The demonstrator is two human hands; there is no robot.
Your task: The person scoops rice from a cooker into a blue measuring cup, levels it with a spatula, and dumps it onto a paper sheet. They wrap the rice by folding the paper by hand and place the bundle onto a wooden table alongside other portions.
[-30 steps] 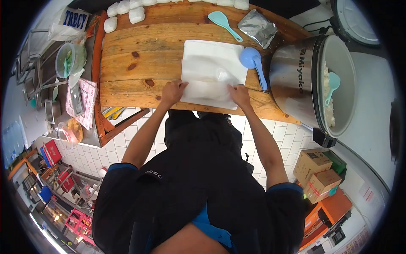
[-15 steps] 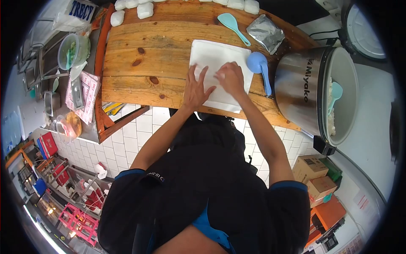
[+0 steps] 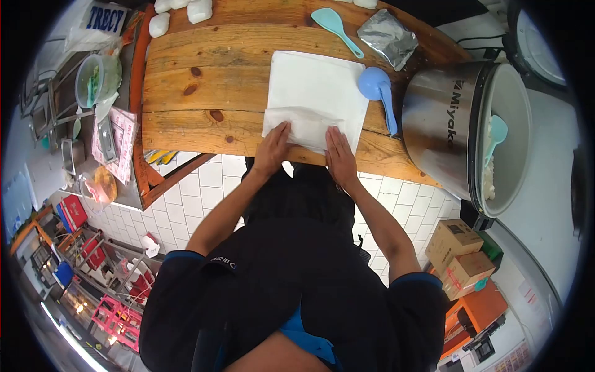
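Note:
A stack of white paper sheets (image 3: 319, 80) lies on the wooden table in front of me. At its near end, the top sheet's edge is lifted and folded into a flat bundle (image 3: 308, 126); whether anything lies inside is hidden. My left hand (image 3: 273, 150) grips the left end of this fold, fingers together. At the right end, my right hand (image 3: 340, 156) holds it the same way. To the right of the paper rests a blue round scoop (image 3: 375, 84), handle pointing toward me. Beyond it are a light-green rice paddle (image 3: 331, 26) and crumpled foil (image 3: 389, 38).
A large Miyako rice cooker (image 3: 443, 118) stands open on the right, with rice and a green paddle (image 3: 497, 133) inside. Several white wrapped bundles (image 3: 199, 10) line the far edge. On the left, a metal side table holds a plastic tub (image 3: 98, 80) and pink printed paper (image 3: 128, 139).
Both hands have come back from the middle of the paper to its near edge and taken hold of it. The near part of the sheet is now folded over.

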